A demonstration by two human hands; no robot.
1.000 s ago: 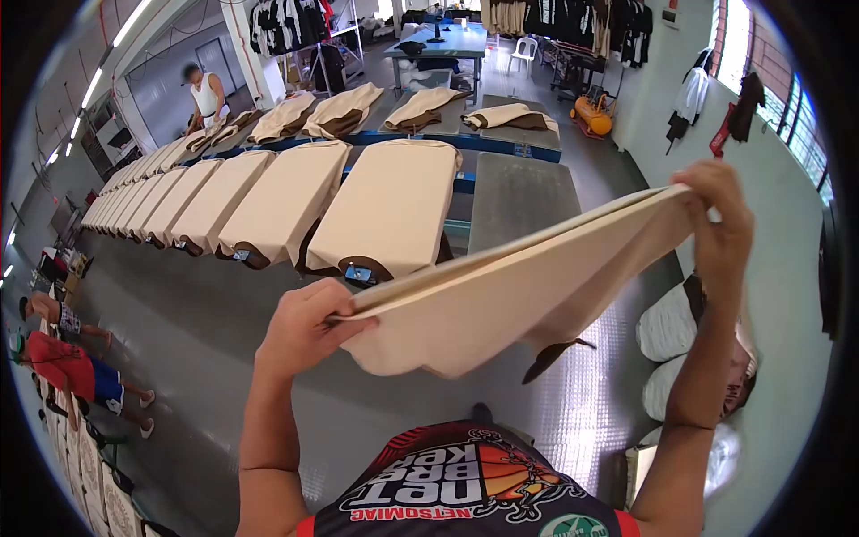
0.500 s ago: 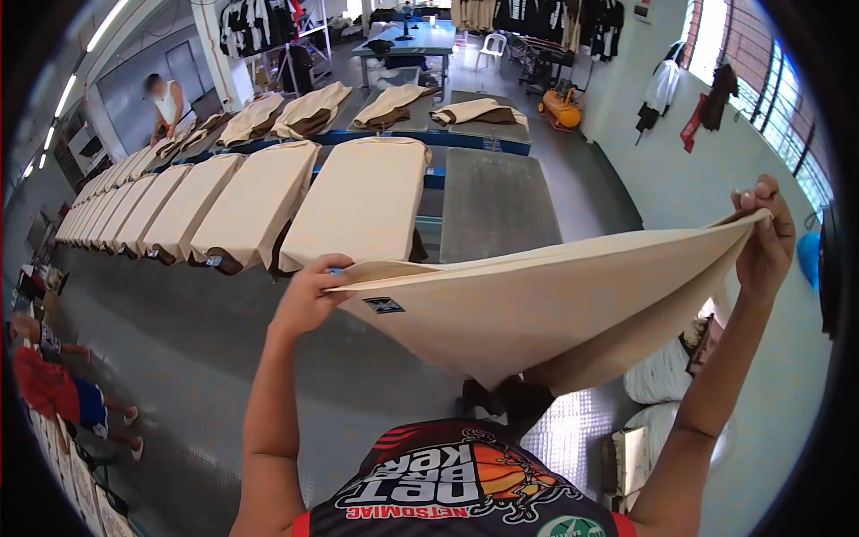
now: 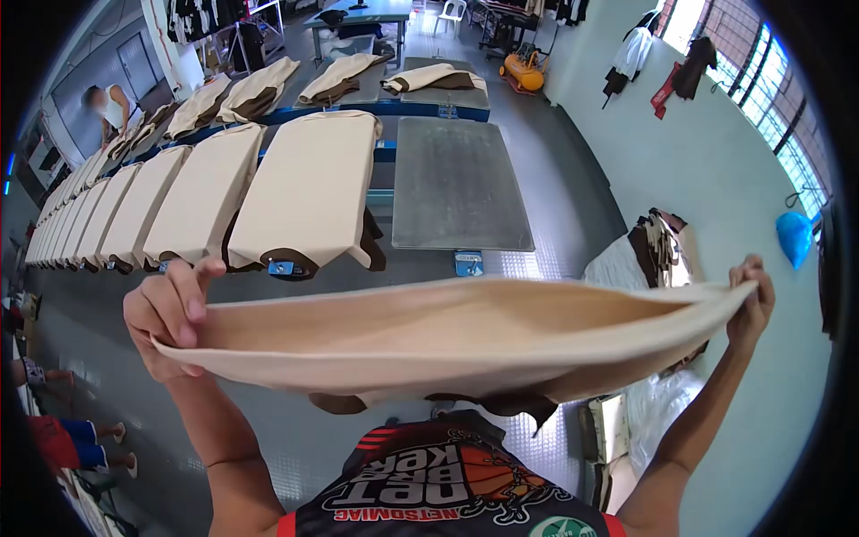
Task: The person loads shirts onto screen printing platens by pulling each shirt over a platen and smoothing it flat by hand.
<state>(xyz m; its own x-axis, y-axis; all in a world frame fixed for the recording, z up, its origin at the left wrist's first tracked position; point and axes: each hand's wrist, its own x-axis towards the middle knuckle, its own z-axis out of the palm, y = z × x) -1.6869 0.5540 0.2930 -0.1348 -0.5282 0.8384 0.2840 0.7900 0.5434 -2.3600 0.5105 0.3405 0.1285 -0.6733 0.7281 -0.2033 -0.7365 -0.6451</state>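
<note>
A cream shirt (image 3: 429,369) with brown parts hanging beneath it stretches across the view, pulled wide between my hands. Its opening gapes upward, so the inside shows. My left hand (image 3: 168,313) pinches one end of the opening's edge, with the fingers bent over the cloth. The other end is gripped in my right hand (image 3: 752,302), raised near the wall side. Beyond the shirt lies a bare grey flat board (image 3: 461,183). To its left, a cream shirt (image 3: 309,183) with brown trim is fitted smoothly over a similar board.
A long row of shirt-covered boards runs off to the left. Behind it, a second row carries loosely folded shirts (image 3: 434,79). An orange compressor (image 3: 522,72) stands at the back. Bagged and stacked garments (image 3: 658,255) sit by the right wall. Other people are at the left.
My left hand has moved left and my right hand lower, widening the shirt's opening. The cloth has turned so its inside shows, and the view has shifted right.
</note>
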